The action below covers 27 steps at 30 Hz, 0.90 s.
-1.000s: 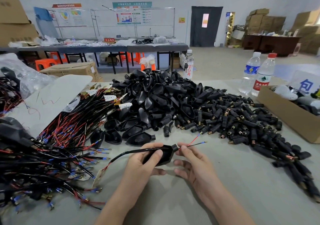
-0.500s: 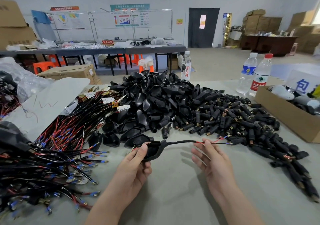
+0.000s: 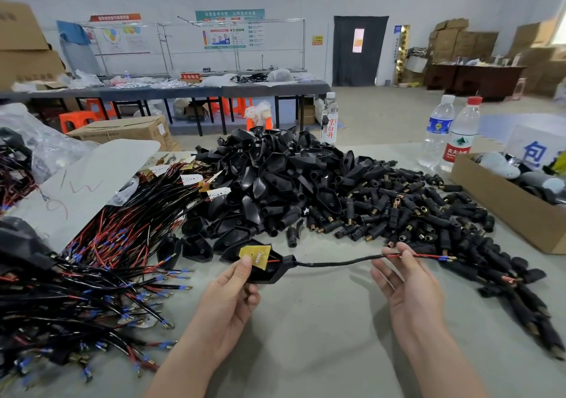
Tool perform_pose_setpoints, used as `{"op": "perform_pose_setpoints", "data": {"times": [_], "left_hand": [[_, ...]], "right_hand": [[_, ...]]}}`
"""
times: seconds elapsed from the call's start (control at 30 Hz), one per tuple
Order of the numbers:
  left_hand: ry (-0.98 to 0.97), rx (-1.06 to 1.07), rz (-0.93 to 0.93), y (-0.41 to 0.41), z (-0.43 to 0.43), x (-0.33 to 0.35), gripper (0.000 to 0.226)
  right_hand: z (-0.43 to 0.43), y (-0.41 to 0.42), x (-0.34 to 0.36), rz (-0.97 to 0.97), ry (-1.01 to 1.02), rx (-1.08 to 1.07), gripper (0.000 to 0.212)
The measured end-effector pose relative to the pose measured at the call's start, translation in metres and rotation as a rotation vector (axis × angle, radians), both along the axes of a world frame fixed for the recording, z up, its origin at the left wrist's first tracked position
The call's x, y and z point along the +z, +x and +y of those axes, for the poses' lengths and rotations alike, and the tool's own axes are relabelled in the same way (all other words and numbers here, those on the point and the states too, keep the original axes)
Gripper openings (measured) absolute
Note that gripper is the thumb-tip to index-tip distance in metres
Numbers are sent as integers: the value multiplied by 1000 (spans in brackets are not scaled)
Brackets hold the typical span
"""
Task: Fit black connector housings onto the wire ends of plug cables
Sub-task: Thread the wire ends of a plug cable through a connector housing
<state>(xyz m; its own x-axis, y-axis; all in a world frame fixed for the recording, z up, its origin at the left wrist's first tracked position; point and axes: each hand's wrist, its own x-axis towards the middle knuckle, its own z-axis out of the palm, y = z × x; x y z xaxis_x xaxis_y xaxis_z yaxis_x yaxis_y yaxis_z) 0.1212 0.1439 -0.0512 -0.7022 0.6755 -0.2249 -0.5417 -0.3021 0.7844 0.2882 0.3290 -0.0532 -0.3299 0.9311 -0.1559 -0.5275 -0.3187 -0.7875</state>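
Note:
My left hand grips a black connector housing, thumb pressing a small yellow circuit board into its open side. A black cable runs out of the housing's neck to the right. My right hand pinches that cable near its end, where red and black wires with blue-sleeved terminals stick out. A big pile of empty black housings lies just behind, and a heap of red and black wired cables lies to the left.
Small black barrel connectors spread across the grey table to the right. A cardboard box stands at the right edge, with two water bottles behind it. A grey sheet covers part of the cable heap.
The cable has been pulled further through the housing to the right, and the yellow board now sits in the housing's open side. My right hand moved right along the cable.

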Motion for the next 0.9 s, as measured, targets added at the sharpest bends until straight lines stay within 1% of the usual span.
{"op": "perform_pose_setpoints", "data": {"times": [0.1,0.2,0.27,0.33,0.53,0.67,0.73,0.83,0.9], "left_hand": [[-16,60,24,-4,0,-3,38],[-26,96,64,-7,-1,-6,30],[-82,131,168,-7,0,-8,20],[-160,186,301,-7,0,-10,16],[-362,354,611,-8,-5,-15,19],[-585,479,831,-14,-12,-19,23],[-644,469,928,-13,-14,-20,20],[-639,342,1092,-6,-10,-19,18],[-679,259,1210,-4,-8,-21,20]], "right_hand": [[3,2,0,-9,-5,-46,23],[6,3,0,-20,-3,-89,22],[8,4,-1,-32,3,-110,21],[8,4,-3,-51,19,-119,21],[7,2,-6,-116,75,-113,19],[8,2,-7,-153,76,-82,18],[8,1,-8,-181,83,-52,17],[6,-1,-8,-199,96,-35,17],[7,-1,-9,-200,94,-40,17]]}}
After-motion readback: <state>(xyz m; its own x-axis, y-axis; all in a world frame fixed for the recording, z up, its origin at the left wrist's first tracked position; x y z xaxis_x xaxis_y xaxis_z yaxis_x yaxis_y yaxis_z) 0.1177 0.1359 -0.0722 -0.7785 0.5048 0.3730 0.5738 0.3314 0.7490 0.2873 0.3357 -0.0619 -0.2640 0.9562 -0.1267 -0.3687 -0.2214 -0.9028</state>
